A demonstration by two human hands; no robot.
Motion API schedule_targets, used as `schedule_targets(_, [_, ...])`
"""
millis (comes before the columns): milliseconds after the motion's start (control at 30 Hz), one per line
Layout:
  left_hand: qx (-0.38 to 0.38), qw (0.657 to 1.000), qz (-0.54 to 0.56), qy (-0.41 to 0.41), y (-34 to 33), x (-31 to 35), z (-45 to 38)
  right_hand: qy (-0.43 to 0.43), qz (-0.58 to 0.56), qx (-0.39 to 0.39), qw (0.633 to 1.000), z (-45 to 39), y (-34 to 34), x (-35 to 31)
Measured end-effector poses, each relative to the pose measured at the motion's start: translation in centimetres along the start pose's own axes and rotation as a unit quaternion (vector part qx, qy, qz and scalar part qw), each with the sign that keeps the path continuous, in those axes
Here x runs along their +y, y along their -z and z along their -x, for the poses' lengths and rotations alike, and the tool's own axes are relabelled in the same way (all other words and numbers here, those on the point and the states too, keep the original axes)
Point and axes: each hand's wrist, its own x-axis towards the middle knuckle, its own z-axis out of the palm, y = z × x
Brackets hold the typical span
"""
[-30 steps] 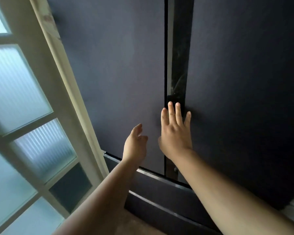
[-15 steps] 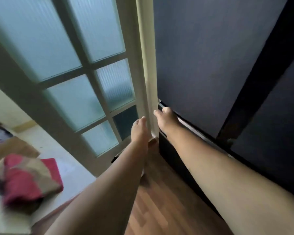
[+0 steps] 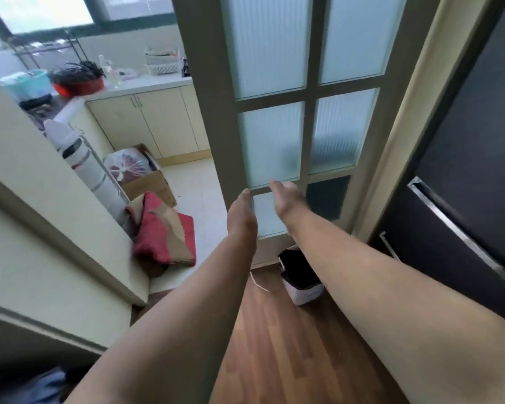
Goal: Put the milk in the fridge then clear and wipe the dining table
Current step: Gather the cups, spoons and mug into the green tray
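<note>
The dark fridge fills the right edge of the view, its doors closed, with a steel handle strip running down it. My left hand and my right hand hang side by side in the air in front of a frosted-glass door. Both are seen from behind with fingers foreshortened, and neither holds anything. No milk and no dining table are in view.
A small white bin with a black liner stands on the wooden floor by the door. Beyond the doorway lie red-and-tan cushions, a cardboard box, a white appliance and a cluttered counter.
My right hand has come off the fridge front and both hands have swung left. The view has turned left from the fridge toward the glass door and the room beyond.
</note>
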Motion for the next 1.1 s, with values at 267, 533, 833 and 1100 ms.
schedule_targets(267, [0.076, 0.99, 0.118, -0.019, 11.7, 5.7, -3.7, 0.074, 0.001, -0.086, 0.994, 0.0, -11.8, -6.7])
schedule_targets(533, [0.175, 0.968, 0.181, -0.014, 18.9, 4.0, -4.3, 0.093, 0.024, -0.206, 0.974, 1.7, -20.4, -8.0])
schedule_targets(833, [0.315, 0.924, 0.213, -0.048, 23.3, 4.5, -1.4, 0.148, 0.053, -0.369, 0.916, 3.9, -26.0, -8.5])
schedule_targets(1100, [0.433, 0.851, 0.285, -0.078, 23.5, 2.0, 2.8, 0.202, 0.116, -0.496, 0.836, 7.8, -27.8, -7.0])
